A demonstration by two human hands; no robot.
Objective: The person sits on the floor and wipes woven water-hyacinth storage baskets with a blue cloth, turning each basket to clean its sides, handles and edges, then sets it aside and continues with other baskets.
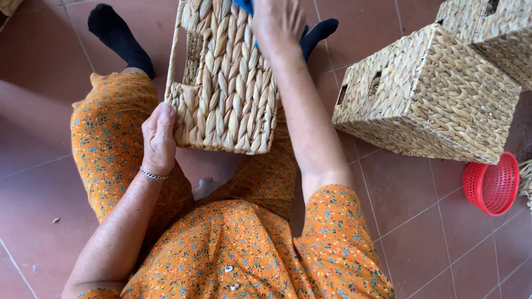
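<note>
I sit on a tiled floor with a woven straw basket (227, 83) between my knees, tipped on its side with its opening to the left. My left hand (158, 138) grips the basket's near lower corner. My right hand (275, 22) rests on the far top edge of the basket, fingers closed over a blue object (244, 5) that is mostly hidden at the frame's top. I wear orange flowered clothes and dark socks.
To the right lies a finished woven basket (426, 94) on its side, with another woven basket (493, 27) behind it at the top right. A small red plastic basket (493, 185) sits at the right edge. Reddish floor tiles (33, 177) surround me.
</note>
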